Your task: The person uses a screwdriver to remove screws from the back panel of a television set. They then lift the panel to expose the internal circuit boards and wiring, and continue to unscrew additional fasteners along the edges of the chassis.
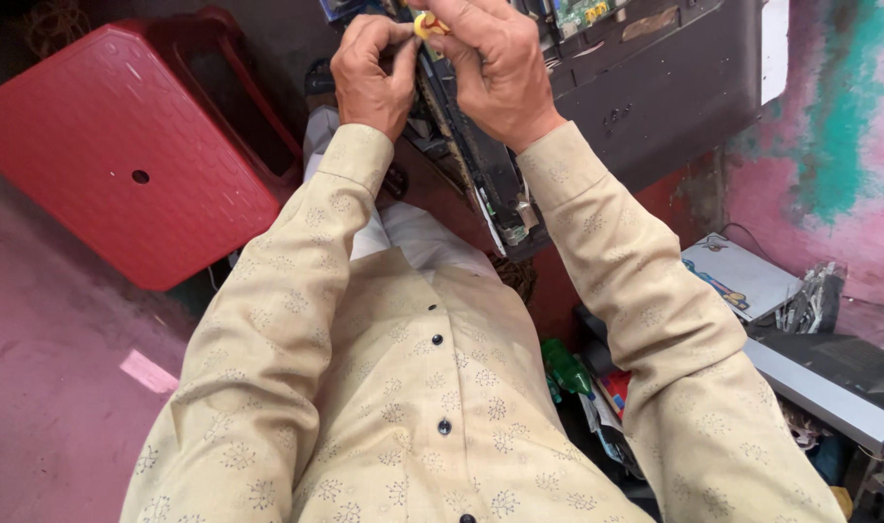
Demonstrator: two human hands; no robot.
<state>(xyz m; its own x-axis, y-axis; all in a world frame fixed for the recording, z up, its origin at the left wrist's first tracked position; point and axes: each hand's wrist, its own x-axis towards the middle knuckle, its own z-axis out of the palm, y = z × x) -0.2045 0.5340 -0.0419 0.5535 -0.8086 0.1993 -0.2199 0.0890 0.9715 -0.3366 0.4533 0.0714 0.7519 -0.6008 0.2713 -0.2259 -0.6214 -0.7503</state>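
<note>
Person's left hand & right hand are both up at the top of the view, fingers pinched shut on a small yellow piece held between them, w/ a bit of red showing on it; what it is exactly can't be told, too small & partly covered. The piece sits just above the dark opened panel, which leans across the person's lap w/ a green circuit board at its top edge. Progress, as a judgement: still in the handling stage, piece in the fingers & not yet set on or into the panel, back of the panel still open. Red plastic stool stands well apart to the left, green bottle low by the lap
</note>
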